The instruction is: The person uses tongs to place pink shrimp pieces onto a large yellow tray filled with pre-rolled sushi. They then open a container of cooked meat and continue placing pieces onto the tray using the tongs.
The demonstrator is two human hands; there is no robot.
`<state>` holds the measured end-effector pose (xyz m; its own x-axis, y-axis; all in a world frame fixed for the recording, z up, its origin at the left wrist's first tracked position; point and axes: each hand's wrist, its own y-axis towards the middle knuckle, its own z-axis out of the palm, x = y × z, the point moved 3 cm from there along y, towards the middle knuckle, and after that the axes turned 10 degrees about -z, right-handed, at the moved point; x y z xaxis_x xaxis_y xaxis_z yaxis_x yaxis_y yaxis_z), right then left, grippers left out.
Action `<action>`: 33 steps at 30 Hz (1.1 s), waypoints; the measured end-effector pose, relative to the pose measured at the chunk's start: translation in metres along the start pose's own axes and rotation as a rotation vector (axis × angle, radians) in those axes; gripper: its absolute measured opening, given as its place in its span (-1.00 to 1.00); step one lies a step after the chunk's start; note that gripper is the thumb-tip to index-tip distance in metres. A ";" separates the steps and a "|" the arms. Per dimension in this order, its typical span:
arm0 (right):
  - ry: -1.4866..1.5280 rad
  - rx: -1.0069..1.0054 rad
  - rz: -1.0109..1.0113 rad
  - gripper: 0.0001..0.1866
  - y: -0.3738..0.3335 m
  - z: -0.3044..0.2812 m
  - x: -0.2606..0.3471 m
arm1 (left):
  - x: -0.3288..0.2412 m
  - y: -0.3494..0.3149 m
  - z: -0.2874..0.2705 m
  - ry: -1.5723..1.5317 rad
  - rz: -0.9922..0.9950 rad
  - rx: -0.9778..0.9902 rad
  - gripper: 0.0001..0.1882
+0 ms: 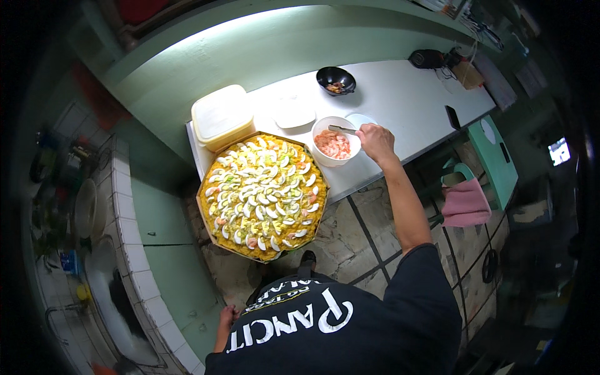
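My right hand (377,141) grips metal tongs (341,129), their tips over a white tub (317,152). Inside the tub lie pink-orange shrimp (332,144). A large octagonal tray (203,215) overhangs the table's near left end, filled with yellow-orange sauced noodles. Egg slices (265,194), greens and a few shrimp are spread over the noodles. Down by my body, my left hand (230,314) hangs with curled fingers and appears to hold nothing. It is apart from the tray.
A lidded cream container (222,115) stands behind the tray. On the white table (400,100) are a white flat item (295,114), a black bowl (335,81) with brown pieces and a phone (452,117). A tiled sink counter (134,240) runs along the left. A green stool (494,156) stands right.
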<state>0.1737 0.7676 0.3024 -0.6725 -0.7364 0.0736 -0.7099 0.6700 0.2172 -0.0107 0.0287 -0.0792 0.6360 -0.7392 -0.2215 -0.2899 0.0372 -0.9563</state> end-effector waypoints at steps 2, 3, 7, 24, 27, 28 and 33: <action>0.191 -0.062 -0.026 -0.76 -0.005 0.001 0.026 | 0.012 -0.005 -0.002 -0.058 -0.069 -0.006 -0.70; 0.278 -0.096 -0.038 -0.77 -0.010 0.000 0.040 | 0.003 -0.010 0.004 -0.087 -0.096 0.001 -0.69; 0.290 -0.090 -0.316 -0.87 -0.028 0.052 0.105 | -0.018 -0.034 0.011 -0.040 -0.103 -0.001 -0.71; 0.345 -0.322 -0.210 -0.75 -0.006 0.048 0.073 | 0.006 -0.032 0.008 -0.121 -0.132 -0.026 -0.73; 0.268 -0.263 0.024 -0.75 0.006 0.021 0.013 | 0.016 -0.002 0.002 -0.107 -0.053 -0.009 -0.73; 0.213 -0.115 0.086 -0.76 0.008 0.022 0.001 | 0.014 -0.002 0.000 -0.096 -0.032 -0.009 -0.73; -0.089 0.187 -0.006 -0.79 0.018 0.040 -0.034 | -0.004 -0.006 -0.002 -0.057 0.025 -0.009 -0.71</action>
<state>0.1750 0.8083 0.2651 -0.6784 -0.7346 -0.0150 -0.7346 0.6777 0.0318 -0.0133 0.0300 -0.0722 0.6679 -0.6986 -0.2565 -0.3130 0.0491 -0.9485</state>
